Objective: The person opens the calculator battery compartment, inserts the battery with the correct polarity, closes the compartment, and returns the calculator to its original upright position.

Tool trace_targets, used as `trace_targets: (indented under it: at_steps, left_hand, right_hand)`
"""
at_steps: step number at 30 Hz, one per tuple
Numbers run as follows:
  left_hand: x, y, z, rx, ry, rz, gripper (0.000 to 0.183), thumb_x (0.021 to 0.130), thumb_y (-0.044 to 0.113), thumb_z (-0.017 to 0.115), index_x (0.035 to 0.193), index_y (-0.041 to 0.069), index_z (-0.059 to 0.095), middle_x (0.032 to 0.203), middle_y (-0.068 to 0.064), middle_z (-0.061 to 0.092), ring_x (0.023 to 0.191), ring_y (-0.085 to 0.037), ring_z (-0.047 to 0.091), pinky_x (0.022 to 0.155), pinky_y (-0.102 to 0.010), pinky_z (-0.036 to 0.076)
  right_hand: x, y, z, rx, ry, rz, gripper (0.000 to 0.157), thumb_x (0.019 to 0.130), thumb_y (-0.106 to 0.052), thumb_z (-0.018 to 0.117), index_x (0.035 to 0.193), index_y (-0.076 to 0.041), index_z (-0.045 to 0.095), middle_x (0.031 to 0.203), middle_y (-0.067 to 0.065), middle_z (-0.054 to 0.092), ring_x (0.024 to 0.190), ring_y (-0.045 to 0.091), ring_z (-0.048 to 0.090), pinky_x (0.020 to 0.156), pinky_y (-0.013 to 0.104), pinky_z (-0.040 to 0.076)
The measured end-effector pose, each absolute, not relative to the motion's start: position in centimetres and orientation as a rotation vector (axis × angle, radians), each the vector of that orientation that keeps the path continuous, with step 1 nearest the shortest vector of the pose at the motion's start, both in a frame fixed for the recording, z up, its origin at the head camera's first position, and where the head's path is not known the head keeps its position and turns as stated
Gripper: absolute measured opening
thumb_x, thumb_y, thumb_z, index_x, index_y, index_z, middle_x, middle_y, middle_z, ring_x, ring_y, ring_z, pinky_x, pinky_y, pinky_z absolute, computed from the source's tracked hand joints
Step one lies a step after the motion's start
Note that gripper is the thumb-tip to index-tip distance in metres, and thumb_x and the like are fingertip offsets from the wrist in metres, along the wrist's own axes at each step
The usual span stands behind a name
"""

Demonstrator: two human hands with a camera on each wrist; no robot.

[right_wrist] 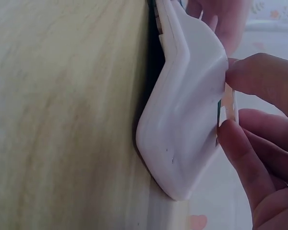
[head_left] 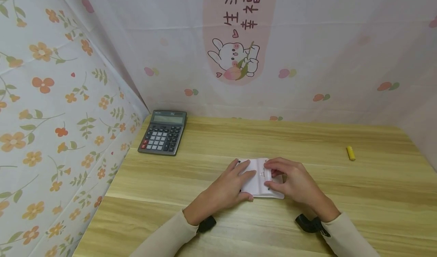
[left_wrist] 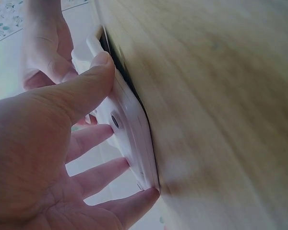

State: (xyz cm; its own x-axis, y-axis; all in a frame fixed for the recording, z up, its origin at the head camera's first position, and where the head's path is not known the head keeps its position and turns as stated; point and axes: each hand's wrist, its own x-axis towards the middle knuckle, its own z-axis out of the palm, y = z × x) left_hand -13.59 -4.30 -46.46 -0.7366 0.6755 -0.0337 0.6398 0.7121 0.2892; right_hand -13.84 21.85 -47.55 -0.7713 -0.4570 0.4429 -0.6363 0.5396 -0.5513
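Note:
A white plastic device [head_left: 250, 185] lies on the table in the head view, small dark round feet at its corners; its underside faces up, and its kind cannot be told. My left hand [head_left: 230, 185] rests on its left part with fingers spread, the thumb [left_wrist: 93, 84] against the near edge. At the device's right part, my right hand [head_left: 291, 179] pinches a small white cover [head_left: 268, 174] between thumb and fingers. The right wrist view shows this cover [right_wrist: 235, 108] tilted up from the device's shell [right_wrist: 182, 120], with an opening beside it. The inside of the opening is mostly hidden.
A yellow battery [head_left: 351, 153] lies apart on the right side of the wooden table [head_left: 324, 135]. At the back left sits a grey calculator [head_left: 162, 132]. Patterned cloth [head_left: 170, 52] hangs behind the table and along its left side.

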Motion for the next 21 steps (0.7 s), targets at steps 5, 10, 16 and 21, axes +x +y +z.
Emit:
trace_targets:
  at_steps: [5, 10, 16, 21]
  left_hand:
    - [-13.5, -4.3, -46.4, 1.07, 2.777, 0.42, 0.075, 0.1, 0.048, 0.08, 0.162, 0.014, 0.056, 0.174, -0.014, 0.04, 0.159, -0.046, 0.036, 0.13, -0.047, 0.032]
    - [-13.5, -4.4, -46.4, 1.071, 2.777, 0.43, 0.075, 0.1, 0.048, 0.08, 0.162, 0.014, 0.056, 0.174, -0.014, 0.04, 0.159, -0.047, 0.036, 0.129, -0.047, 0.033]
    - [-13.5, -4.4, -46.3, 1.07, 2.776, 0.427, 0.075, 0.1, 0.049, 0.079, 0.163, 0.014, 0.056, 0.174, -0.014, 0.04, 0.159, -0.046, 0.036, 0.13, -0.047, 0.031]
    - [-13.5, -4.4, -46.4, 1.062, 2.771, 0.43, 0.075, 0.101, 0.048, 0.079, 0.163, 0.015, 0.055, 0.174, -0.013, 0.039, 0.159, -0.046, 0.035, 0.129, -0.048, 0.034]
  right_hand:
    - [-13.8, 21.7, -47.8, 0.893, -2.505, 1.017, 0.044, 0.072, -0.003, 0.103, 0.11, -0.002, 0.083, 0.119, 0.01, 0.078, 0.082, 0.01, 0.075, 0.067, 0.031, 0.065]
    - [-14.0, 21.8, -48.2, 0.89, -2.458, 0.986, 0.044, 0.069, -0.006, 0.105, 0.108, -0.003, 0.084, 0.116, 0.008, 0.079, 0.081, 0.009, 0.074, 0.07, 0.024, 0.063]
    - [-14.2, 22.0, -48.5, 0.907, -2.406, 0.936, 0.047, 0.066, -0.011, 0.106, 0.108, -0.005, 0.085, 0.115, 0.005, 0.081, 0.091, 0.018, 0.079, 0.09, 0.007, 0.051]
    - [-14.3, 22.0, -48.6, 0.944, -2.389, 0.912, 0.05, 0.065, -0.011, 0.105, 0.11, -0.006, 0.085, 0.117, 0.005, 0.081, 0.102, 0.029, 0.08, 0.103, 0.006, 0.044]
